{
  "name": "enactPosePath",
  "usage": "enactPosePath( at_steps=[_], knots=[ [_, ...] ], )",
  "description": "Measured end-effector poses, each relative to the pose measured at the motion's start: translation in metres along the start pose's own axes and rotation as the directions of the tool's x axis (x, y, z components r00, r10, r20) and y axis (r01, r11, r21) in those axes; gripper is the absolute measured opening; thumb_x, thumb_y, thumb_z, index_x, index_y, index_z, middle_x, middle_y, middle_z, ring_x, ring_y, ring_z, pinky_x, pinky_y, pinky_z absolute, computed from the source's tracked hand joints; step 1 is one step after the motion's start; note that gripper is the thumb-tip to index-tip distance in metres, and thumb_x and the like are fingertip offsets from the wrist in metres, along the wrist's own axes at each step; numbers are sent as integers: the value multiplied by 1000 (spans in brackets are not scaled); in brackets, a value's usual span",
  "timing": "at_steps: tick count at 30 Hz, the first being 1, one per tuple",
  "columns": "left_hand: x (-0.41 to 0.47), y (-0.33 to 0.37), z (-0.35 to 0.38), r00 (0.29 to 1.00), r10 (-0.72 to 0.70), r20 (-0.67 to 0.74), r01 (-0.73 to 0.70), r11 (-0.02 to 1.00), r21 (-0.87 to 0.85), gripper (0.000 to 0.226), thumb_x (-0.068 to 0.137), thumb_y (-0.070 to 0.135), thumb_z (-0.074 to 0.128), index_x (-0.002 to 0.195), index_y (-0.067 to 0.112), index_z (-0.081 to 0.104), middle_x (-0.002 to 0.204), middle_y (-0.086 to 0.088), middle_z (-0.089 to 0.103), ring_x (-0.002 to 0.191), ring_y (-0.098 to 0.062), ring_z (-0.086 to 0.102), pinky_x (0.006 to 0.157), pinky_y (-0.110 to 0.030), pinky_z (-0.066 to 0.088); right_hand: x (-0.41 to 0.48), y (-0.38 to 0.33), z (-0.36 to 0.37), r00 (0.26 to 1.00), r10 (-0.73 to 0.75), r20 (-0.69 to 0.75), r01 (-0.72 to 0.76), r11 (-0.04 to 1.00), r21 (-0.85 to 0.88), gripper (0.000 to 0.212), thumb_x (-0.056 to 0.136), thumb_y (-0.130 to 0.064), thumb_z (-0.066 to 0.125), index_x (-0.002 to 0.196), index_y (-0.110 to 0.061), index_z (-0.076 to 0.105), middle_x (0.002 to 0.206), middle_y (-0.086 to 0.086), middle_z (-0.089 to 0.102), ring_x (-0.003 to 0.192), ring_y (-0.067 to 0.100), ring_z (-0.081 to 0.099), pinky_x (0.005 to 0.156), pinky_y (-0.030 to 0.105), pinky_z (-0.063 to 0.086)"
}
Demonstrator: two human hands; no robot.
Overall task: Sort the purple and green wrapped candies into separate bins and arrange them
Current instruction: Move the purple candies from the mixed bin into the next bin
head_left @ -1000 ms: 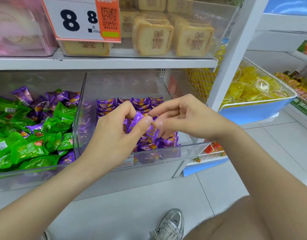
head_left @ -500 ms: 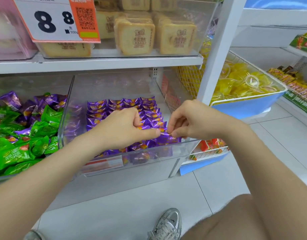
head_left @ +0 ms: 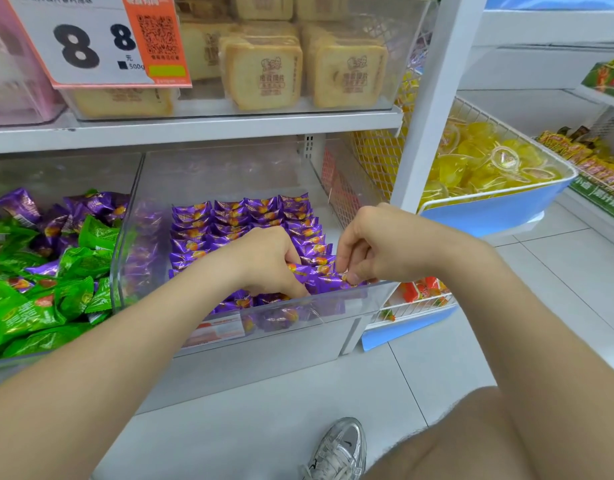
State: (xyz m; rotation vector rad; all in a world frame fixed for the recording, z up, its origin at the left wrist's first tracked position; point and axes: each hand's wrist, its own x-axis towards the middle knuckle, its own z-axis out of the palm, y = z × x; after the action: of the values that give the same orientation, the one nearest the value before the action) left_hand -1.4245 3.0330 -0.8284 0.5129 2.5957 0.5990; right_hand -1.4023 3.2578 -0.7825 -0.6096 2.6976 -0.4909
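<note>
- Fingers of left hand [head_left: 265, 261] and right hand [head_left: 378, 247] both clamped on purple candies [head_left: 324, 280]
- A clumsy push could ruffle the neat rows [head_left: 243, 220] just beyond the fingers

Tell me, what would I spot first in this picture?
Two hands meet in the middle: the left hand and right hand pinch purple candies at the front of the clear middle bin, where more lie in neat rows. Left of it sits a messy heap of bright green candies mixed with purple ones, and a big price sign reading 8 8 hangs top left.
</note>
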Motion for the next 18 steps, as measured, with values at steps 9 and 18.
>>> enactPosePath(
  at_steps=[9, 18],
  knots=[
    [-1, -1, 7, 998, 35, -56, -33, 999, 32, 50, 76, 34, 84, 55, 15, 42, 49, 1, 27, 54, -19, 27, 56, -31, 29, 8, -5, 9, 998, -20, 56, 24, 997, -70, 19, 86, -11, 82, 93, -28, 83, 78, -16, 78, 77, -8, 71, 68, 10, 49],
    [4, 2, 12, 999, 25, -32, -24, 999, 29, 40, 76, 35, 86, 73, 0, 66, 61, -8, 44, 60, -25, 40, 53, -28, 38, 7, -6, 5, 998, -11, 57, 16, 996, -90, 19, 87, -9, 81, 92, -26, 84, 77, -13, 78, 76, -4, 71, 74, 17, 57]
  ],
)
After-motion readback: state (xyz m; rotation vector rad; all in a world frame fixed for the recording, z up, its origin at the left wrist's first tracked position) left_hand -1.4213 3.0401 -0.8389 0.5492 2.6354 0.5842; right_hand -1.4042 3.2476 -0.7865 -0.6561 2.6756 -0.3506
